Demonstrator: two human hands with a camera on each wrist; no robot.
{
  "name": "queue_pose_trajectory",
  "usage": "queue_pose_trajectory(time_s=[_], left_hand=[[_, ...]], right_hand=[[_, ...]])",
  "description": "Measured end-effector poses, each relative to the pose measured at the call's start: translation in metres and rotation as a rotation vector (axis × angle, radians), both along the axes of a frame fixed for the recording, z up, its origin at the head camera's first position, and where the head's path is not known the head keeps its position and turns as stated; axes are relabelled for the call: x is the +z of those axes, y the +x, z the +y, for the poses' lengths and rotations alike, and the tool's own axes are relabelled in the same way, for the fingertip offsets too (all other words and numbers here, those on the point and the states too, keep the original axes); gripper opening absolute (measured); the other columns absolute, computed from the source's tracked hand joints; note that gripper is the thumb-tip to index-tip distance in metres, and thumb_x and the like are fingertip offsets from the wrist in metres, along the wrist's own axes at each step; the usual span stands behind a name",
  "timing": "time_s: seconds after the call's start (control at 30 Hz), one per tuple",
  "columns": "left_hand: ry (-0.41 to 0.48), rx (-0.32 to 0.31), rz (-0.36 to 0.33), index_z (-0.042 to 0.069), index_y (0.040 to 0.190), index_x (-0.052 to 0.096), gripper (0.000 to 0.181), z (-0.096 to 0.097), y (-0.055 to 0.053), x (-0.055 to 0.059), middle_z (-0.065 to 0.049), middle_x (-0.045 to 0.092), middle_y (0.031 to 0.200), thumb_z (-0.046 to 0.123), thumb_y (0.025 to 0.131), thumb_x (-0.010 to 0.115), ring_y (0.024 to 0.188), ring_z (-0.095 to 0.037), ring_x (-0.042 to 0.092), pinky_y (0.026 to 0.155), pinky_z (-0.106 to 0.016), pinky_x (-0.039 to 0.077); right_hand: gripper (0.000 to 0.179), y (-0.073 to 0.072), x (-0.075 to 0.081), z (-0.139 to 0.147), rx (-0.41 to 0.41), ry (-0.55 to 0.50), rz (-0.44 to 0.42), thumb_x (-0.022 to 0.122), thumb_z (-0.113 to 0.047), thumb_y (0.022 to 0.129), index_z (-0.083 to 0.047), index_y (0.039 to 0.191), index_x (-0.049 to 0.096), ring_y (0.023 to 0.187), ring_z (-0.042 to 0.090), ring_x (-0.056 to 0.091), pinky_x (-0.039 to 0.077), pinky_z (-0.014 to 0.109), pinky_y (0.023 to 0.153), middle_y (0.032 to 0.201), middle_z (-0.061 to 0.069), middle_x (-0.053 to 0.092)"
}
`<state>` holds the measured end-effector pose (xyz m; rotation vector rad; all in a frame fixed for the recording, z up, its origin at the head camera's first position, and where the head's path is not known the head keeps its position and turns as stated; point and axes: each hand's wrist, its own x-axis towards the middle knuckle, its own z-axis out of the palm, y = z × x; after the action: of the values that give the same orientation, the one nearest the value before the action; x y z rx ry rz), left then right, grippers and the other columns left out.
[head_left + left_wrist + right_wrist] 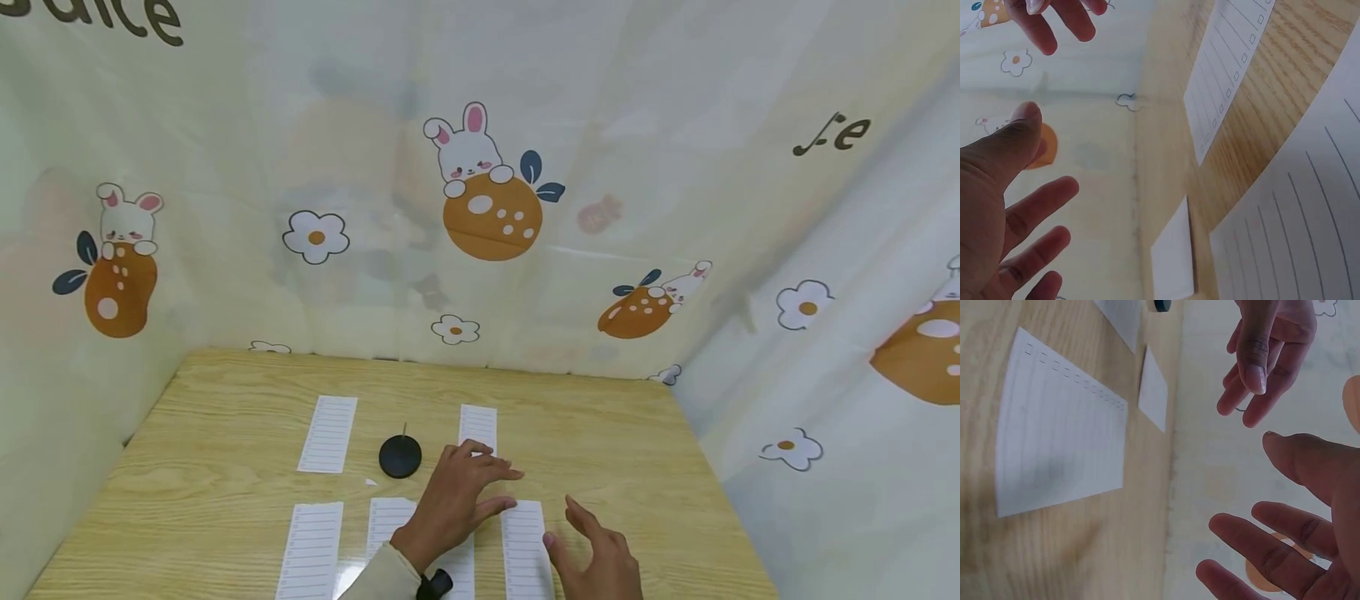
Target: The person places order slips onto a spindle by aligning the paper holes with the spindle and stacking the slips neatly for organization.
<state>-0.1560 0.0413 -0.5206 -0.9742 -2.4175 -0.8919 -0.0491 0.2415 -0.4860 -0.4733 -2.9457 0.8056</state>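
There lay the lined slip (527, 550), flat on the bench (600, 437) between the left hand (463, 497) and right hand (602, 562), both spread, gripping nothing! Light, bendy, easily creased, I judged; a long edge looked the best hold. Farther left sat a black disc (400, 457).

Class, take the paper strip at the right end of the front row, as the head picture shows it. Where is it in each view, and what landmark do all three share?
Head: paper strip at the bottom, right of centre.
Left wrist: top, right of centre, cut by the upper edge.
Right wrist: left side, the largest sheet there.
Shared landmark: the right hand.
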Motion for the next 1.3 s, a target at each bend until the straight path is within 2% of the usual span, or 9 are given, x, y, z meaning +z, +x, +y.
queue_pose_trajectory(time_s=[0.13, 0.33, 0.4, 0.53, 0.63, 0.83, 1.07, 1.3], left_hand=[[-0.012, 0.007, 0.000, 0.035, 0.118, 0.071, 0.035, 0.003, -0.002, -0.005, 0.019, 0.071, 0.113, 0.053, 0.088, 0.067, 0.110, -0.009, 0.058, 0.088, -0.034, 0.044], [-0.008, 0.008, -0.012, 0.037, 0.114, 0.073, 0.033, 0.008, -0.005, -0.014, 0.022, 0.070, 0.111, 0.052, 0.085, 0.071, 0.104, -0.007, 0.056, 0.085, -0.031, 0.042], [-0.012, 0.006, -0.022, 0.036, 0.113, 0.073, 0.032, 0.010, -0.006, -0.017, 0.021, 0.071, 0.110, 0.051, 0.084, 0.072, 0.103, -0.007, 0.056, 0.084, -0.031, 0.042], [-0.022, 0.003, -0.061, 0.035, 0.109, 0.074, 0.031, 0.015, -0.007, -0.022, 0.021, 0.071, 0.106, 0.050, 0.082, 0.074, 0.100, -0.007, 0.055, 0.083, -0.029, 0.040], [-0.031, 0.005, -0.083, 0.035, 0.107, 0.075, 0.031, 0.018, -0.007, -0.024, 0.021, 0.072, 0.103, 0.047, 0.079, 0.079, 0.098, -0.007, 0.055, 0.082, -0.029, 0.040], [-0.063, 0.019, -0.110, 0.036, 0.103, 0.076, 0.032, 0.026, -0.009, -0.030, 0.018, 0.074, 0.101, 0.045, 0.073, 0.083, 0.095, -0.008, 0.054, 0.083, -0.031, 0.040], [-0.116, 0.038, -0.136, 0.036, 0.100, 0.076, 0.033, 0.029, -0.008, -0.034, 0.017, 0.074, 0.100, 0.046, 0.070, 0.085, 0.092, -0.008, 0.052, 0.079, -0.030, 0.039], [-0.143, 0.047, -0.158, 0.036, 0.099, 0.076, 0.033, 0.032, -0.008, -0.042, 0.017, 0.073, 0.099, 0.046, 0.069, 0.086, 0.088, -0.008, 0.048, 0.076, -0.028, 0.036]], right_hand=[[0.062, 0.002, -0.008, 0.002, -0.003, 0.000, 0.005, 0.073, -0.049, 0.087, -0.018, 0.138, 0.059, 0.116, 0.036, 0.058, 0.045, 0.060, 0.092, 0.128, 0.006, 0.068], [0.067, 0.005, -0.015, 0.003, -0.062, 0.001, -0.053, 0.073, -0.056, 0.083, -0.017, 0.136, 0.060, 0.115, 0.037, 0.057, 0.044, 0.060, 0.092, 0.129, 0.009, 0.068], [0.063, 0.006, -0.019, 0.002, -0.067, 0.011, -0.023, 0.077, -0.049, 0.082, -0.016, 0.133, 0.062, 0.112, 0.035, 0.058, 0.044, 0.059, 0.092, 0.126, 0.009, 0.069], [0.063, 0.010, -0.026, 0.002, -0.082, 0.000, -0.036, 0.081, -0.044, 0.079, -0.015, 0.131, 0.062, 0.107, 0.033, 0.057, 0.042, 0.059, 0.092, 0.121, 0.010, 0.071], [0.065, 0.011, -0.030, 0.003, -0.068, -0.006, -0.055, 0.082, -0.046, 0.077, -0.015, 0.131, 0.062, 0.107, 0.032, 0.057, 0.042, 0.060, 0.093, 0.121, 0.008, 0.072], [0.063, 0.010, -0.039, 0.008, 0.007, 0.049, -0.037, 0.082, -0.050, 0.075, -0.017, 0.126, 0.066, 0.101, 0.027, 0.060, 0.046, 0.054, 0.084, 0.116, 0.000, 0.074], [0.067, 0.011, -0.044, 0.009, 0.017, 0.031, -0.107, 0.083, -0.052, 0.072, -0.016, 0.126, 0.066, 0.095, 0.018, 0.055, 0.045, 0.040, 0.077, 0.113, -0.001, 0.075], [0.070, 0.015, -0.051, 0.011, 0.031, 0.016, -0.133, 0.082, -0.055, 0.072, -0.015, 0.126, 0.065, 0.091, 0.014, 0.052, 0.040, 0.033, 0.077, 0.108, -0.008, 0.075]])
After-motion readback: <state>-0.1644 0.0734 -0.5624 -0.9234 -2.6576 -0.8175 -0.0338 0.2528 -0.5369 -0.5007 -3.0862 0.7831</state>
